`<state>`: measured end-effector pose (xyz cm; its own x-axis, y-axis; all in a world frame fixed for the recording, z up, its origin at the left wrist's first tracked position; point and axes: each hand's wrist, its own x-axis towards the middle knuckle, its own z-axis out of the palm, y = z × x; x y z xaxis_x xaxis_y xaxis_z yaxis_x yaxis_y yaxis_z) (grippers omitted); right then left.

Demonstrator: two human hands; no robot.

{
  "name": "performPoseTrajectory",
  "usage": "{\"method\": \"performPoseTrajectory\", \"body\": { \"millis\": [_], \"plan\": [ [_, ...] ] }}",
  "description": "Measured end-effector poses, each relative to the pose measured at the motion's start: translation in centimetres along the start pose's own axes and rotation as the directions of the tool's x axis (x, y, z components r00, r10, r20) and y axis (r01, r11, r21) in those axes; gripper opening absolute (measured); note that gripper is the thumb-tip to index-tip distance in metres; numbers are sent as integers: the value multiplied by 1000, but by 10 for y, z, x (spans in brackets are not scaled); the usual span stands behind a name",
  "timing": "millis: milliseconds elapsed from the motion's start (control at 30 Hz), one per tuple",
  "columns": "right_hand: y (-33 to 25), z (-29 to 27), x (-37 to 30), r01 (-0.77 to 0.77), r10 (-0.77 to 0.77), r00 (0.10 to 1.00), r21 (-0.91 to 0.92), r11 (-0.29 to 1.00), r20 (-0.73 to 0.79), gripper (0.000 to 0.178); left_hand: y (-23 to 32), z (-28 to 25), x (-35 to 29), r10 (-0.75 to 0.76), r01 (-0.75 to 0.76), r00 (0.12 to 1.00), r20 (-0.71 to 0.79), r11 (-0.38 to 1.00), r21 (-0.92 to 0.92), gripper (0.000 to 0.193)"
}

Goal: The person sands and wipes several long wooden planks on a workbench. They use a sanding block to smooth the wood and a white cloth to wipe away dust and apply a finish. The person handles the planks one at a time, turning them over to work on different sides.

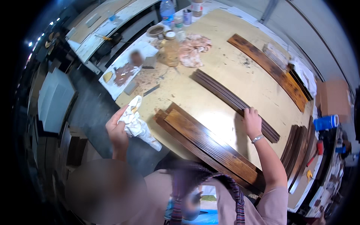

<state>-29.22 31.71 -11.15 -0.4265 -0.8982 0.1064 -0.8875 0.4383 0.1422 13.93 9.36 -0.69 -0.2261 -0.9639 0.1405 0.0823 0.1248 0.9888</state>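
A crumpled white cloth (135, 122) hangs from my left hand (117, 128), which is closed around it, out past the table's near left corner. My right hand (252, 122) has its fingers curled over a dark brown grooved wooden board (225, 93) lying slantwise across the middle of the table. Between that board and my body rest brown stained planks (210, 138), their grain shining under the light. The underside of the grooved board and my right fingertips are partly hidden.
On the table (180, 88), a stained rag (193, 48), a cloudy jar (171, 52), a bowl (155, 30) and bottles (167, 13) stand far left. A mottled plank (270, 69) lies at the far right. More dark boards (297, 150) and a blue bottle (325, 122) are on the right.
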Motion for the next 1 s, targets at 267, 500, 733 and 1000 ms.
{"method": "performPoseTrajectory", "body": {
  "millis": [267, 500, 733, 1000],
  "plan": [
    [-6, 17, 6, 69, -71, 997, -66, 995, -17, 10, -8, 15, 19, -84, 85, 996, 15, 995, -56, 50],
    [-14, -23, 10, -248, 195, 958, 261, 933, 213, 23, -2, 38, 23, 112, -141, 986, 123, 957, 254, 43],
    [-25, -130, -17, -403, 110, 883, 620, 673, 456, 49, 3, 51, -4, 306, -453, 877, 371, 783, 426, 43],
    [-65, -188, -88, -492, 128, 828, 599, 631, 546, 52, -22, 30, 16, 141, -136, 990, 14, 922, 363, 43]
  ]
}}
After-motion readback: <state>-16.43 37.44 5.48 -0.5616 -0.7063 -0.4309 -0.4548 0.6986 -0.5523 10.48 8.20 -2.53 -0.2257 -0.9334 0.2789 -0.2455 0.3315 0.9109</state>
